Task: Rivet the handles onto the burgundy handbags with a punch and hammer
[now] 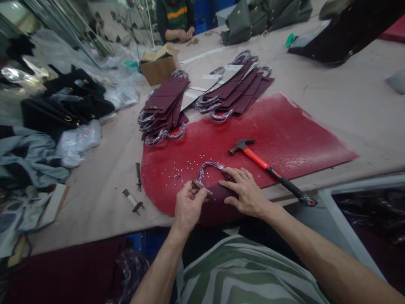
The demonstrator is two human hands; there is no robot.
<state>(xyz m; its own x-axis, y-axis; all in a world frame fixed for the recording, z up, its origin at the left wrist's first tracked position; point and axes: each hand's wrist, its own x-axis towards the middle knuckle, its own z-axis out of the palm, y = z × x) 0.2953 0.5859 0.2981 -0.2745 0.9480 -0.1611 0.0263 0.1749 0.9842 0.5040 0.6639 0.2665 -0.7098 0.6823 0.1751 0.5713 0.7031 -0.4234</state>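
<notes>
My left hand (190, 204) pinches a short, slim metal tool (203, 190), perhaps a punch, over a maroon bag panel (218, 207). The panel hangs over the table's front edge toward my lap. A curved handle wrapped in clear plastic (210, 164) rises from its far edge. My right hand (243, 190) lies on the panel's right side with fingers spread, near the handle's end. Small metal bits (182, 171) are scattered on the red mat (284, 135) beyond my hands. To the right rests a claw hammer (256, 157) with a red and black grip.
Stacks of maroon panels with wrapped handles (167, 99) lie behind the mat. Two small metal tools (138, 176) sit left of it. Black bags (79, 101) and plastic crowd the left side. A grey bin (335, 223) stands right. Across the table is another person (177, 21).
</notes>
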